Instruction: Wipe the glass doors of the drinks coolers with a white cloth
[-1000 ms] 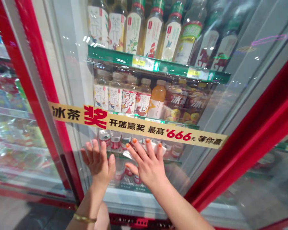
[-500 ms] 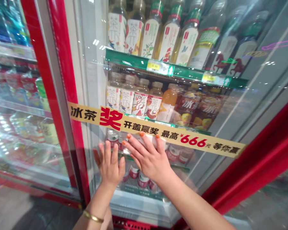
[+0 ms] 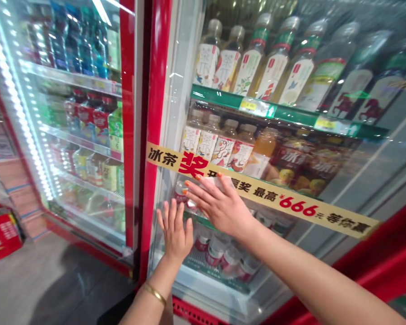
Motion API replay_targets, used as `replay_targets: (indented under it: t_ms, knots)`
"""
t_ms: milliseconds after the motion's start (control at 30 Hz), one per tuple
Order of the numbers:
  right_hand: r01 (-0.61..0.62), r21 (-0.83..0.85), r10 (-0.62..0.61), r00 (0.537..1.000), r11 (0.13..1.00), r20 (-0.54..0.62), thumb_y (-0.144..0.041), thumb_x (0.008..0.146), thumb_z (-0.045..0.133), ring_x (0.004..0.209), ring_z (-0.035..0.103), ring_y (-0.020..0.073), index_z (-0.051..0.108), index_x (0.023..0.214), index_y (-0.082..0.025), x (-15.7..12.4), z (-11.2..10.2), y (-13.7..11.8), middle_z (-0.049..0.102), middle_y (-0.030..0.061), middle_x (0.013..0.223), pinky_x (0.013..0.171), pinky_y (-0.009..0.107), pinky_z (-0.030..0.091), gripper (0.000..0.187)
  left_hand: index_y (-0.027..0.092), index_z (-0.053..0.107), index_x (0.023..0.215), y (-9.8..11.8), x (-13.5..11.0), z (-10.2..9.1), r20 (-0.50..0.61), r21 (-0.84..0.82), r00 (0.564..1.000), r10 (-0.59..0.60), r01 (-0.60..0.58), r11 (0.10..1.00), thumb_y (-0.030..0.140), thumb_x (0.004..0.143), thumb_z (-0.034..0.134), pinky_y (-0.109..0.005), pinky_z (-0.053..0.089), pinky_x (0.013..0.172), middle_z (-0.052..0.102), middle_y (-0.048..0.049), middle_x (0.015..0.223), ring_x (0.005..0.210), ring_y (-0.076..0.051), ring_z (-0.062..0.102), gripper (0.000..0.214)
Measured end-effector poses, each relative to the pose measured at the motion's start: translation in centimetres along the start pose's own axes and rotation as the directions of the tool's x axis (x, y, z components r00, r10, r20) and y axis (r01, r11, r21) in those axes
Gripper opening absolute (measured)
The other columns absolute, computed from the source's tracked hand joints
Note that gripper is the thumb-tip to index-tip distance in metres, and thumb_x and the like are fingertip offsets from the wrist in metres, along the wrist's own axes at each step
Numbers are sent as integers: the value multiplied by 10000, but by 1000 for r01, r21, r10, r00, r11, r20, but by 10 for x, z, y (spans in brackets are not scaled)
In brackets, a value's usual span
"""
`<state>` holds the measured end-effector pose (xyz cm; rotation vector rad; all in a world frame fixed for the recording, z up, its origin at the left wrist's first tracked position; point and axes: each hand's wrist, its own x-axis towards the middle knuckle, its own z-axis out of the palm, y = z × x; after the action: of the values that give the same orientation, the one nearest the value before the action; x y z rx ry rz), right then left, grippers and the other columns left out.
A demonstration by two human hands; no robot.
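1. Both hands are apart, fingers extended: the right hand [image 3: 225,205], mid-frame, lies flat over a white tissue [image 3: 211,182] at the glass door [image 3: 365,176]; the left hand [image 3: 176,232], lower and leftward, looks empty, its contact with the glass unclear.
2. The tissue seems pressed rather than gripped, so uneven pressure could let it slip.
3. Right fingers overlap the yellow strip [image 3: 307,205]; rubbing could lift its edge.
4. The bracelet [image 3: 154,294], lower centre, could knock the glass if that wrist tips forward.

A shop, shown by glass-fronted drink coolers [image 3: 159,90] with price tags [image 3: 253,107] along bottle-lined shelves [image 3: 216,97].
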<state>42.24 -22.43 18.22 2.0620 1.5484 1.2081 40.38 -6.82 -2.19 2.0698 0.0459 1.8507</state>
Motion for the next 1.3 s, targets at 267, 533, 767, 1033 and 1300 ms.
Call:
replay_targets:
  t_ms: [267, 533, 767, 1033, 1300]
  knots:
    - [-336, -35, 323, 925, 941, -199, -395, 1139, 431, 1747, 105, 391, 240, 1770, -307, 56, -31, 35, 222, 18, 1868, 1345, 833, 10, 665, 201, 164, 1790, -15, -43, 12, 21, 61, 998, -64, 63, 996, 336, 1086, 517, -670, 75, 1424, 213, -192, 1846, 1754, -336, 88, 799]
    - [153, 25, -155, 985, 988, 77, -353, 1121, 429, 1737, 183, 160, 391, 1721, -337, 26, 27, -27, 350, -92, 1817, 1451, 508, 140, 602, 156, 114, 1788, -17, -53, 20, -31, 101, 996, -78, 81, 992, 395, 1092, 488, -741, 128, 1394, 188, -270, 1838, 1752, -386, 81, 825]
    - [-315, -32, 304, 933, 949, -193, -397, 1117, 443, 1751, 98, 379, 205, 1784, -274, 78, -10, 6, 201, 32, 1872, 1361, 793, -48, 719, 157, 115, 1784, -17, -56, 23, -51, 112, 995, -86, 91, 989, 404, 1092, 480, -736, 170, 1385, 188, -285, 1831, 1751, -390, 100, 820]
    - [100, -116, -100, 995, 988, 7, -387, 1103, 435, 1749, 124, 198, 395, 1725, -238, 24, 50, -61, 271, -56, 1853, 1449, 481, -50, 642, 184, 85, 1786, -21, -52, 18, -54, 91, 996, -68, 73, 993, 390, 1109, 435, -737, 178, 1377, 139, -286, 1840, 1756, -375, 83, 790]
    - [-633, -183, 553, 758, 752, -346, -427, 1119, 489, 1752, 2, 396, 179, 1789, -265, -62, -44, 60, 202, 93, 1868, 1339, 829, 41, 755, 189, 140, 1787, -19, -48, 18, -35, 52, 997, -65, 67, 996, 405, 1112, 434, -730, 176, 1375, 220, -260, 1829, 1742, -394, 154, 767]
